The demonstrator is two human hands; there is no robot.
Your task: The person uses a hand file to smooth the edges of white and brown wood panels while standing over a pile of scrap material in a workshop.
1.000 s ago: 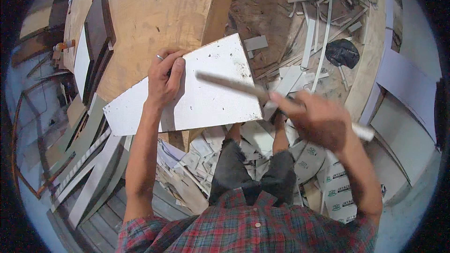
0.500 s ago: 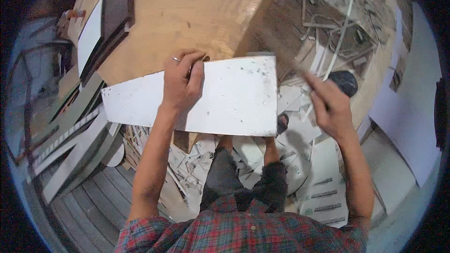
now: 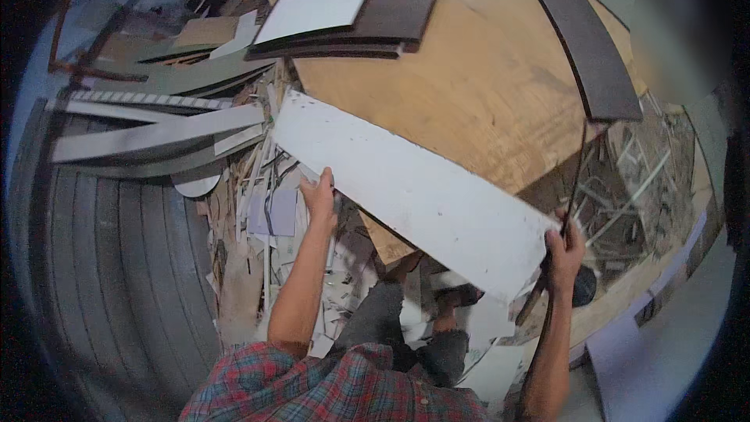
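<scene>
A long white board (image 3: 422, 187) with small dark specks lies tilted across the near edge of the wooden tabletop (image 3: 391, 101), its right end closer to me. My left hand (image 3: 319, 199) grips the board's near edge towards its left end, thumb up. At the other end my right hand (image 3: 564, 254) is closed round the board's corner. A long, thin dark strip (image 3: 580, 168) also runs through or against my right hand, pointing up and away; its kind I cannot make out.
Dark brown panels with a white one (image 3: 320, 12) on top lie at the table's far left. Another dark panel (image 3: 586, 47) rests at the right. Offcuts (image 3: 269, 211) litter the floor below, and long strips (image 3: 156, 133) are piled at left.
The board has turned, its right end swinging towards me. My left hand has moved from its top to its near edge. My right hand, blurred and off the board before, now grips its right end.
</scene>
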